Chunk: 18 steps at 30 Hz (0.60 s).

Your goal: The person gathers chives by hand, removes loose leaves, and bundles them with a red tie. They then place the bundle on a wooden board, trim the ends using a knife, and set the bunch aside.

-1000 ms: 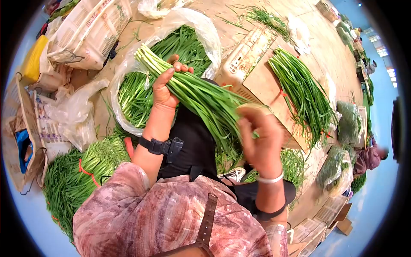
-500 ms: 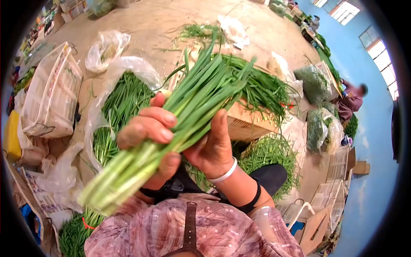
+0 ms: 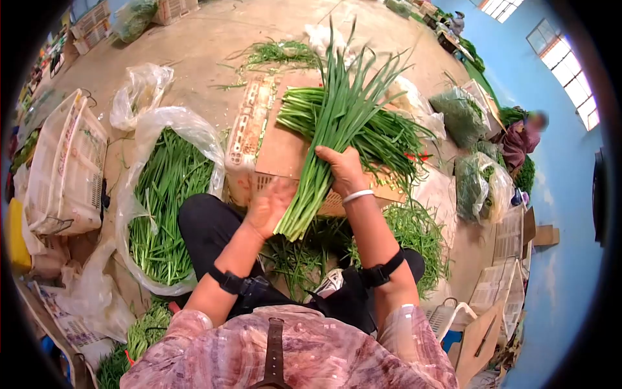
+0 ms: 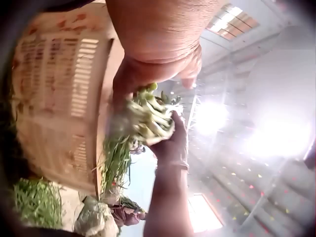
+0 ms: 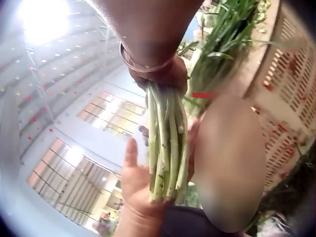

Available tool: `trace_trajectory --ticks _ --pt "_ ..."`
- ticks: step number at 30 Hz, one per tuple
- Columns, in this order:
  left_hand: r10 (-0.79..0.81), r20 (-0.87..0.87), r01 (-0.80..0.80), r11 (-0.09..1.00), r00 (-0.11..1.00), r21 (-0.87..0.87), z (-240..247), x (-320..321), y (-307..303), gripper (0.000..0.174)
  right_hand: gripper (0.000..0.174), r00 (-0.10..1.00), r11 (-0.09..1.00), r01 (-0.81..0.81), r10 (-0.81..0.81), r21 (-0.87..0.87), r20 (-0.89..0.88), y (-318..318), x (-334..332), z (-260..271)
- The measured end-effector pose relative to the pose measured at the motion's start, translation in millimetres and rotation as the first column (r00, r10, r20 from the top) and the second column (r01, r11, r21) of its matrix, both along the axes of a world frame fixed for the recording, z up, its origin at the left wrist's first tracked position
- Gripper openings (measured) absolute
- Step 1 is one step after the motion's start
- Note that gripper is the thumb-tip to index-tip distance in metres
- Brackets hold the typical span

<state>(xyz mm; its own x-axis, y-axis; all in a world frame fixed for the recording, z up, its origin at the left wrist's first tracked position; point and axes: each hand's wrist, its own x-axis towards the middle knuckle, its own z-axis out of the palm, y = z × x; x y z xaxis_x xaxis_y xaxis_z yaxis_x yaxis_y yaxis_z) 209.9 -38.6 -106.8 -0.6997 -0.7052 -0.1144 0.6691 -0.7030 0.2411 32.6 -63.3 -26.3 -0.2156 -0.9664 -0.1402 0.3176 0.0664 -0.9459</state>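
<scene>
Right hand (image 3: 346, 170) clamped round greens (image 3: 335, 117) | left hand (image 3: 271, 204) uncurled beside stalk ends (image 3: 293, 228) | some could slip free if that grip slackens

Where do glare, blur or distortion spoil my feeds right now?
Head: fisheye curving, black corners, left hand blurred at the fingers; left wrist: white glare washes out parts of the ceiling; right wrist: glare at upper left, a blurred oval patch hiding part of the scene.

One green bunch of pale-ended stalks (image 3: 322, 154) is in the right hand (image 3: 348, 172), one leafy green bunch (image 3: 398, 146) beyond it; one open clear plastic bag (image 3: 178, 118) of greens (image 3: 165, 207) stands left of the left hand (image 3: 267, 209); two black armbands (image 3: 382, 270) sit behind the hands.
</scene>
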Motion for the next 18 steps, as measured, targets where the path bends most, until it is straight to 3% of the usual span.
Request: trace_trajectory --ticks 2,5,7,10,12,13,14,16,17,18 --pt "-0.318 -0.131 0.312 0.948 0.939 -0.067 -17.0 -22.4 10.7 0.058 0.027 0.995 0.985 0.051 -0.036 0.165 -0.096 1.6 -0.1 -31.6" --pt "-0.376 -0.141 0.386 0.921 0.916 0.055 -35.0 -34.7 29.1 0.062 0.027 1.000 0.970 0.011 -0.007 0.241 -0.016 5.2 -12.3 -56.9" --pt "-0.408 -0.131 0.420 0.904 0.904 0.086 -45.7 -34.4 31.9 0.060 0.031 1.000 0.951 -0.026 0.027 0.309 0.002 13.1 -16.3 -63.4" --pt "-0.428 -0.101 0.438 0.892 0.898 0.112 -43.1 -35.6 32.6 0.055 0.043 0.998 0.975 -0.048 0.054 0.217 -0.023 11.9 -15.1 -62.8" --pt "-0.441 -0.013 0.442 0.897 0.897 0.020 -42.8 -39.0 31.5 0.051 0.041 0.999 0.975 0.032 -0.037 0.221 0.021 17.9 -18.3 -53.8" --pt "-0.418 0.038 0.417 0.908 0.908 0.027 -40.2 -40.4 33.5 0.050 0.048 0.999 0.963 -0.043 0.043 0.267 0.007 20.8 -29.6 -55.7" --pt "-0.416 0.034 0.415 0.909 0.909 0.034 -36.4 -41.5 34.4 0.050 0.050 0.992 0.955 -0.033 0.068 0.294 -0.110 23.8 -39.9 -60.5" --pt "-0.389 0.089 0.390 0.921 0.917 0.011 -33.6 -42.8 36.1 0.049 0.054 0.995 0.910 -0.037 0.073 0.412 -0.072 40.5 -49.0 -48.1" --pt "-0.397 0.097 0.395 0.918 0.913 0.038 -35.6 -43.3 36.5 0.048 0.055 0.980 0.911 0.012 0.071 0.413 -0.186 47.6 -50.9 -45.7" --pt "-0.399 0.092 0.396 0.917 0.912 0.048 -31.0 -44.2 37.2 0.048 0.055 0.980 0.906 0.014 0.072 0.423 -0.186 54.8 -50.8 -47.4"
